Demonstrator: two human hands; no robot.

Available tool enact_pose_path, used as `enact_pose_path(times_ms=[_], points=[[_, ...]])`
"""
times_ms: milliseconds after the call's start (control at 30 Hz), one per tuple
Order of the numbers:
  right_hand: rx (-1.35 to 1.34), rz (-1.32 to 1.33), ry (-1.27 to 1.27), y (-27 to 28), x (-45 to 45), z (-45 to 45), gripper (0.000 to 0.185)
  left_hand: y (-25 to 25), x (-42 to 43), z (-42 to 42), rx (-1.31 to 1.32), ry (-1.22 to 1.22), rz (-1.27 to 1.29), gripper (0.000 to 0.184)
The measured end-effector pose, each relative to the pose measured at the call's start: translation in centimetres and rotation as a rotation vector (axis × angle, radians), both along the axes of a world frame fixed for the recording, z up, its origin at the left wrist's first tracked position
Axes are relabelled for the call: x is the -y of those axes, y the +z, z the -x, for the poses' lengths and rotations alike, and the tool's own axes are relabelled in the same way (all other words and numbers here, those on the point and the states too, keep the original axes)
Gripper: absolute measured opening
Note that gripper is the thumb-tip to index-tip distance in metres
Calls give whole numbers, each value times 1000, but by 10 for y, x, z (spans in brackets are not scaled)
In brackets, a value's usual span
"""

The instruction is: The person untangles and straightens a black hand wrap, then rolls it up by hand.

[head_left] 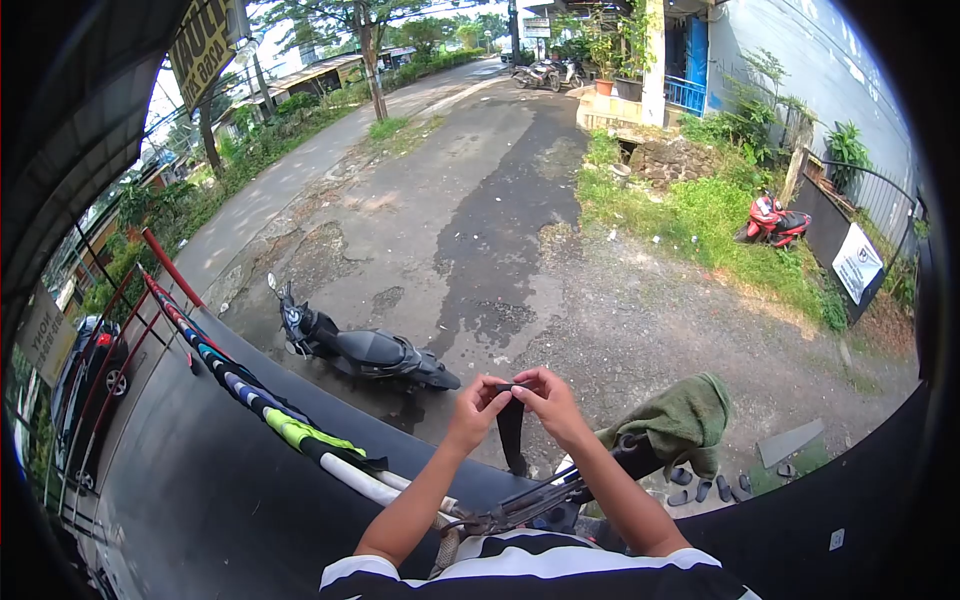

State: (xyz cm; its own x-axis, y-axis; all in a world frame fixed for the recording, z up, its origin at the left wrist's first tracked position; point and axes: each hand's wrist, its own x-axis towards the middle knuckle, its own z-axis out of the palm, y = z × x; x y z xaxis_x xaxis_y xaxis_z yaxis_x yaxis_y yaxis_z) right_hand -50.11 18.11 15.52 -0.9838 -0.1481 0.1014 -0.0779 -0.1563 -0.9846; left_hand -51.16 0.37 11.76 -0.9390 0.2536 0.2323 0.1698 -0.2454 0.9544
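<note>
My left hand and my right hand are raised close together in front of my chest. Both pinch the top edge of a narrow black cloth, which looks like a sock, between thumbs and fingertips. The sock hangs straight down, and its lower end reaches a little above some dark hangers or cords. Below my left forearm runs a white pipe rail. A green towel is draped to the right of my right forearm.
Several garments, one of them a bright yellow-green cloth, hang along the rail to the left. Beyond the ledge a black motorbike is parked on the asphalt. Several sandals lie at lower right. A red scooter stands by the gate.
</note>
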Motion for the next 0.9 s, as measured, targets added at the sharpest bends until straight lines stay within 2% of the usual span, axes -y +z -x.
enact_pose_path(times_ms=[33,267,333,433,567,633,733,833,900], points=[[66,-6,-4,-2,0,1,22,1,-2,-1,-27,20,-31,23],[30,15,52,-2,-4,1,24,6,-5,-3,-114,60,-44,23],[-7,-22,60,2,-4,-2,24,2,1,1,63,-14,-41,21],[-47,-71,65,1,-4,-1,24,-11,8,7,49,-53,65,20],[-69,-47,71,-3,-3,0,23,-3,2,1,60,-16,22,16],[63,-6,35,-5,-3,2,23,0,-1,-1,11,16,7,18],[95,-46,51,-12,-6,6,23,2,-5,-3,-52,13,-22,21],[47,-9,23,-7,-4,3,23,5,-7,-5,-113,16,-32,26],[18,5,27,-3,-3,1,22,6,-5,-3,-49,6,-30,25]])
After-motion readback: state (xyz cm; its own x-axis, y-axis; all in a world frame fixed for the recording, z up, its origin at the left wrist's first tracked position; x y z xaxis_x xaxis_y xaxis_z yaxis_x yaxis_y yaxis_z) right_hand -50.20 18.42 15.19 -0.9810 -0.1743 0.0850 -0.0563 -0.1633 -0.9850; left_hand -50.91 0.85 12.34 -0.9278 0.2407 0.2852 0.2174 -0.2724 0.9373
